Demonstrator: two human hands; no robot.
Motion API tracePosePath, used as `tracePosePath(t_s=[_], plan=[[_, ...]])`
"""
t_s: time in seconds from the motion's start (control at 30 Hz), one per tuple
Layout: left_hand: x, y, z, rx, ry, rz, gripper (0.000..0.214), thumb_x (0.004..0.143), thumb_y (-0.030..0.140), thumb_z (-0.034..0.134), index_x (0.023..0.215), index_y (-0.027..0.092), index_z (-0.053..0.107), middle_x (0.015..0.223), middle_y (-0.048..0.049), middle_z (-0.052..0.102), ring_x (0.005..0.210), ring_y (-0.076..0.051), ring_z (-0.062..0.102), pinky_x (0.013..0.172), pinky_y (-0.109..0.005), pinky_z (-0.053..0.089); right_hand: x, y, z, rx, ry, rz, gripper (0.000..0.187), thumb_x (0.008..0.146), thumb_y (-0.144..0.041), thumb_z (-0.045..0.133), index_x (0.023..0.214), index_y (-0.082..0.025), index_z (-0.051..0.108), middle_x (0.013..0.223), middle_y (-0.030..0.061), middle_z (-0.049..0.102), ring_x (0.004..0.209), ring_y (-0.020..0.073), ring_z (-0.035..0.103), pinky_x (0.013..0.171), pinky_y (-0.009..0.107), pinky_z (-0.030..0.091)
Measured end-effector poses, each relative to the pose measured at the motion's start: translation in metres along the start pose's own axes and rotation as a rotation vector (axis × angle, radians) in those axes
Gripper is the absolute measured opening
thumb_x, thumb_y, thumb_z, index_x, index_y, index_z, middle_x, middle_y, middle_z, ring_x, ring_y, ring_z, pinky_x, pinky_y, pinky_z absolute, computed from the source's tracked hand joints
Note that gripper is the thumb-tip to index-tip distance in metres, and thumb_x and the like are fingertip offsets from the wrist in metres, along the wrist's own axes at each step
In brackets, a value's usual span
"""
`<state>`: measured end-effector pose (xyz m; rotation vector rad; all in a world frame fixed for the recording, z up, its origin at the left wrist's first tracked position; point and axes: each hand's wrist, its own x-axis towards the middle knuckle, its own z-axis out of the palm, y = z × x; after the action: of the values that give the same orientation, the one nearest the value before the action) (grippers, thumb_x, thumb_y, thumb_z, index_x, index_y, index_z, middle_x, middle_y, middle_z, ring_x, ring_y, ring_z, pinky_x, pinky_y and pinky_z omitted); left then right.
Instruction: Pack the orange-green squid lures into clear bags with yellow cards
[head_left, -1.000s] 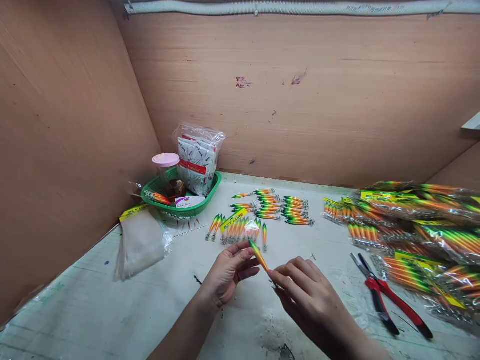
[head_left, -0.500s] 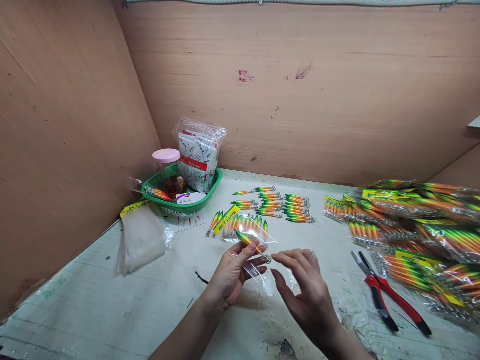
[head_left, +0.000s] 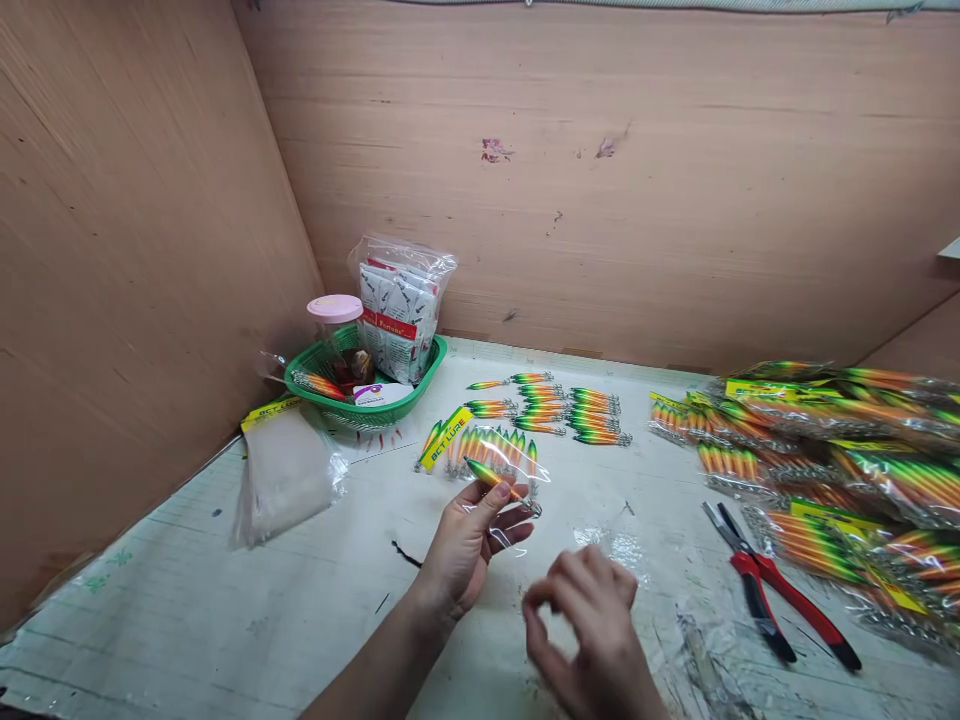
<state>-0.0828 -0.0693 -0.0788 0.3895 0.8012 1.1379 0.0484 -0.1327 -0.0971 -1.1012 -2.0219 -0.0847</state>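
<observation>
My left hand (head_left: 469,545) pinches a green, yellow and orange fishing lure (head_left: 491,477) between thumb and fingers, hook end to the right. A clear plastic bag (head_left: 510,535) hangs under that hand. My right hand (head_left: 589,625) is lower right, fingers curled inward and blurred; what it holds, if anything, is too small to see. Just beyond the left hand lies a clear packet of lures with a yellow label (head_left: 487,450). Rows of loose lures (head_left: 559,408) lie farther back.
A green basket (head_left: 420,385) with a pink-lidded jar (head_left: 334,330) and a bag of packets (head_left: 397,305) stands at the back left. A stack of clear bags (head_left: 285,475) lies left. Red pliers (head_left: 780,595) and heaps of packed lures (head_left: 832,460) are on the right. Wooden walls enclose the table.
My right hand let go of the lure and drew back toward me, curling its fingers. My left hand kept the lure and tilted it flatter over the clear bag.
</observation>
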Motion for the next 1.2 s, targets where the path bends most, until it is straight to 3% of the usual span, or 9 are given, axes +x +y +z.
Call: tracePosePath(t_s=[0.1, 0.17, 0.3, 0.4, 0.5, 0.6, 0.73, 1.0, 1.2], plan=[[0.002, 0.002, -0.001, -0.011, 0.027, 0.01, 0.03, 0.065, 0.026, 0.078, 0.088, 0.013, 0.065, 0.091, -0.0079, 0.071, 0.076, -0.019, 0.068, 0.067, -0.028, 0.055, -0.012, 0.0, -0.012, 0.15, -0.21, -0.22, 0.024, 0.09, -0.016, 0.044, 0.07, -0.022, 0.056, 0.056, -0.0035, 0.048, 0.054, 0.0102, 0.045, 0.055, 0.024, 0.032], [0.001, 0.002, 0.0, -0.011, 0.023, 0.012, 0.029, 0.065, 0.025, 0.077, 0.088, 0.013, 0.065, 0.091, -0.0079, 0.071, 0.076, -0.019, 0.068, 0.068, -0.028, 0.055, -0.003, 0.005, -0.028, 0.179, -0.277, -0.101, 0.013, 0.09, -0.016, 0.047, 0.084, -0.021, 0.058, 0.062, -0.0022, 0.052, 0.057, 0.0101, 0.049, 0.053, 0.022, 0.036], [-0.004, 0.0, 0.004, 0.001, -0.018, 0.0, 0.027, 0.068, 0.023, 0.075, 0.091, 0.012, 0.065, 0.092, -0.0091, 0.071, 0.077, -0.018, 0.068, 0.07, -0.028, 0.054, 0.032, 0.018, -0.045, 0.053, -0.056, 0.126, 0.008, 0.085, -0.021, 0.057, 0.093, -0.019, 0.057, 0.075, 0.0033, 0.056, 0.07, 0.0164, 0.053, 0.061, 0.027, 0.044], [-0.008, -0.001, 0.007, 0.006, -0.08, -0.013, 0.028, 0.071, 0.027, 0.073, 0.094, 0.012, 0.064, 0.091, -0.0107, 0.071, 0.076, -0.02, 0.068, 0.071, -0.03, 0.054, 0.043, 0.024, -0.034, 0.029, -0.016, 0.166, 0.015, 0.085, -0.021, 0.055, 0.1, -0.019, 0.058, 0.08, 0.005, 0.057, 0.076, 0.0188, 0.054, 0.065, 0.031, 0.046], [-0.011, 0.0, 0.008, -0.053, -0.136, -0.026, 0.037, 0.083, 0.044, 0.056, 0.101, 0.012, 0.062, 0.093, -0.0139, 0.071, 0.08, -0.025, 0.069, 0.074, -0.038, 0.054, 0.04, 0.026, -0.021, 0.088, -0.011, 0.2, 0.018, 0.086, -0.017, 0.051, 0.101, -0.02, 0.06, 0.081, 0.0051, 0.056, 0.078, 0.0188, 0.054, 0.064, 0.031, 0.046], [-0.01, 0.001, 0.008, -0.143, -0.09, -0.021, 0.044, 0.09, 0.049, 0.039, 0.112, 0.014, 0.056, 0.101, -0.0153, 0.069, 0.092, -0.027, 0.067, 0.082, -0.042, 0.052, 0.034, 0.027, -0.017, 0.098, 0.012, 0.185, 0.018, 0.085, -0.016, 0.051, 0.1, -0.021, 0.06, 0.083, 0.0053, 0.055, 0.078, 0.0188, 0.053, 0.065, 0.032, 0.045], [-0.007, 0.002, 0.009, -0.243, -0.017, 0.008, 0.037, 0.092, 0.039, 0.038, 0.119, 0.016, 0.049, 0.118, -0.0147, 0.063, 0.102, -0.027, 0.063, 0.09, -0.043, 0.049, 0.032, 0.026, -0.016, 0.005, 0.034, 0.09, 0.019, 0.085, -0.013, 0.051, 0.1, -0.021, 0.06, 0.082, 0.0047, 0.057, 0.077, 0.0186, 0.051, 0.067, 0.033, 0.039], [-0.009, -0.005, 0.011, -0.284, -0.084, -0.033, 0.033, 0.093, 0.031, 0.04, 0.12, 0.015, 0.05, 0.123, -0.0141, 0.06, 0.108, -0.027, 0.06, 0.092, -0.04, 0.048, 0.037, 0.02, -0.009, -0.039, 0.107, 0.032, 0.018, 0.087, -0.016, 0.055, 0.1, -0.022, 0.065, 0.077, 0.0023, 0.061, 0.074, 0.0152, 0.05, 0.07, 0.033, 0.031], [-0.005, -0.01, 0.008, -0.36, -0.152, -0.019, 0.034, 0.09, 0.035, 0.046, 0.114, 0.012, 0.057, 0.116, -0.0131, 0.064, 0.105, -0.025, 0.061, 0.094, -0.036, 0.047, 0.044, 0.014, -0.01, -0.087, 0.037, -0.04, 0.018, 0.086, -0.016, 0.059, 0.101, -0.025, 0.065, 0.071, -0.0003, 0.06, 0.072, 0.0147, 0.048, 0.072, 0.033, 0.027]])
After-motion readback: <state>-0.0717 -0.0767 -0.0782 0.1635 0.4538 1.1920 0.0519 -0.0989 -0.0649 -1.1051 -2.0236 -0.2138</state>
